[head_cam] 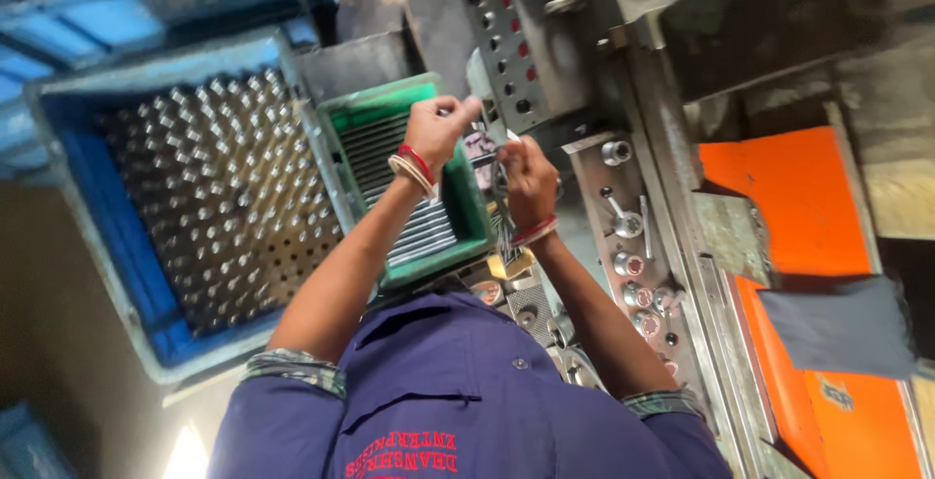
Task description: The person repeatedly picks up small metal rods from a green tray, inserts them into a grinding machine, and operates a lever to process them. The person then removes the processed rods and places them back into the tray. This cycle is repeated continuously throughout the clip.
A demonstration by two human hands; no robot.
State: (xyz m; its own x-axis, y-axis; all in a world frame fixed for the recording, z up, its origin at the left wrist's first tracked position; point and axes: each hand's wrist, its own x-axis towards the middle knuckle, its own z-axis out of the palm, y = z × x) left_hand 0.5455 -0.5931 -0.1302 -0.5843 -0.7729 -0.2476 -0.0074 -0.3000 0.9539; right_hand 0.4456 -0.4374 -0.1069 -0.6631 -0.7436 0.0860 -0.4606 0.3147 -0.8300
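Although the view is tipped and dim, the grey machine (623, 148) with its button panel fills the middle and serves as the landmark. Left of the machine sits a big blue crate (107, 245) packed with upright shiny metal pins, and between that crate and the machine lies a smaller green tray (472, 211) holding grey rods laid side by side. Right of the machine an orange panel (799, 206) carries a dark cloth (842, 328).

Close against the machine's front, the left hand (438, 128) is pinched shut on a small metal part (499, 158), and the right hand (528, 179) is curled around the same piece from below; both wrists wear red and white bangles. That part looks like a short, bright steel piece, though it is too small and hidden by fingers to be sure of its shape. I judge it stiff, light for one hand, and possibly slick with oil, so a firm fingertip hold on its ends seems wisest.
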